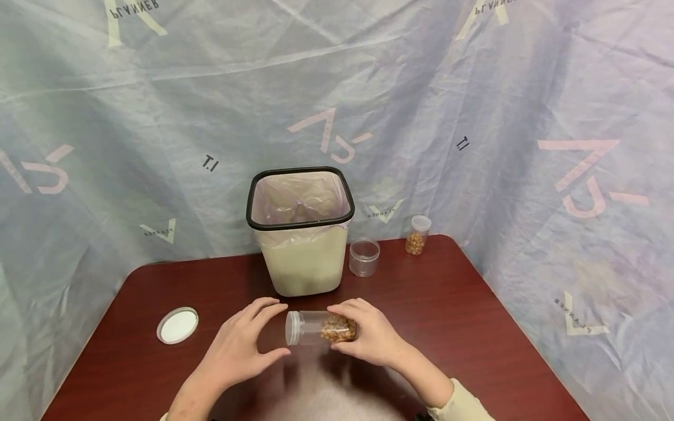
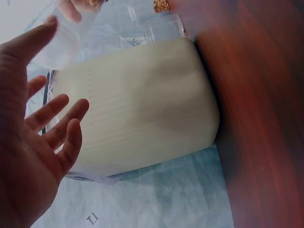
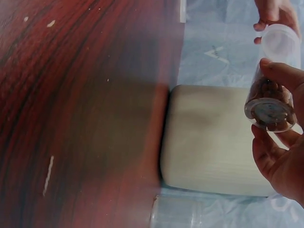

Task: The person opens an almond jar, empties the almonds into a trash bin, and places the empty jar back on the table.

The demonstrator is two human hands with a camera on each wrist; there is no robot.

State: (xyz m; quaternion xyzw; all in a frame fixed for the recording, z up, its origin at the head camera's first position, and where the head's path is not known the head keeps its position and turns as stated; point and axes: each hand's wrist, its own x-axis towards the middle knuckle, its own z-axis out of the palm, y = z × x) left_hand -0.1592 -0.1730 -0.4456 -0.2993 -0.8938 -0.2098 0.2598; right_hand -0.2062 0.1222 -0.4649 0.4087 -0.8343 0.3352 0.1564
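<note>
My right hand (image 1: 371,333) grips a clear plastic jar (image 1: 315,327) by its base end, thumb on one side and fingers on the other. The jar lies on its side in the air, its translucent lid (image 1: 293,328) facing left. Brown nuts or kernels (image 1: 339,328) are heaped at the held end. In the right wrist view the jar's round bottom (image 3: 270,114) faces the camera. My left hand (image 1: 242,342) is spread around the lid end, thumb and fingers apart with a gap to the lid. In the left wrist view its fingers (image 2: 66,114) are loosely bent and hold nothing.
A bin (image 1: 305,263) with a black rim and plastic liner stands at the table's back. Right of it are a lidless clear jar (image 1: 364,260) and a smaller lidded jar (image 1: 418,235) partly filled with brown bits. A round white lid (image 1: 178,325) lies at the left.
</note>
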